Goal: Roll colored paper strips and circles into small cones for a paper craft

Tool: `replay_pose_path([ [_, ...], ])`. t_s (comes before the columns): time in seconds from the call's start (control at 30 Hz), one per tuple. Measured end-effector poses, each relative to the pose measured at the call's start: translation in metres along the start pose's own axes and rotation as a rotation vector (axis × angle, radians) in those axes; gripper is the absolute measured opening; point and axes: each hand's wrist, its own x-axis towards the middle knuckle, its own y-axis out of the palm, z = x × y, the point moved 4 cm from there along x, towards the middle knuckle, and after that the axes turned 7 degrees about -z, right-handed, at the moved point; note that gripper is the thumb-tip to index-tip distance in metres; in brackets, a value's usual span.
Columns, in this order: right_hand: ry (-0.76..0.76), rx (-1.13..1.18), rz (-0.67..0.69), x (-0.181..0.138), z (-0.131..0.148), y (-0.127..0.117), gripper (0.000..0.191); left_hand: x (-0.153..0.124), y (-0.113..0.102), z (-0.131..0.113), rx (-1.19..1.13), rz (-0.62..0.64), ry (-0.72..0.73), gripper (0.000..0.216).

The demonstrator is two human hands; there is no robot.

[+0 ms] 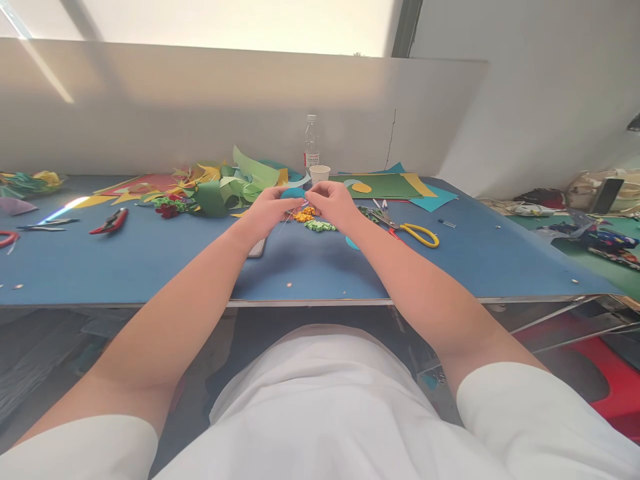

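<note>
Both arms reach out over the blue tabletop (310, 280). Between my left hand (265, 210) and my right hand (331, 201) is a blue paper piece (293, 193), its lower part hidden by fingers. My left hand pinches its left side, and the right fingertips close on its right end. A thin pale strand slants down under the left fingers; whether it is wire or thread I cannot tell. Just below the hands lie an orange ruffled paper piece (305, 215) and a light green ruffled one (320, 227). A phone-like object (257, 249) shows partly under my left wrist.
Yellow-handled scissors (421, 235) lie right of my right forearm. Behind the hands stand a paper cup (320, 173) and a clear bottle (311, 141). Cut green paper (255, 170) is heaped back left, with red pliers (111, 221) nearer. Colored sheets (400, 187) lie back right.
</note>
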Motion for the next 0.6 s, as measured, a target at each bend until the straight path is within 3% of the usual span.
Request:
replay_pose_path([
  [0.2,-0.19,-0.081,0.021,0.0039,0.0003,-0.0017,0.01,0.0032,-0.0026,0.0031,-0.11,-0.012,-0.047,0.024],
  [0.6,-0.294,-0.084,0.088,0.0085,0.0003,-0.003,0.023,0.0055,-0.0027,0.0032,-0.26,0.122,-0.154,0.026],
])
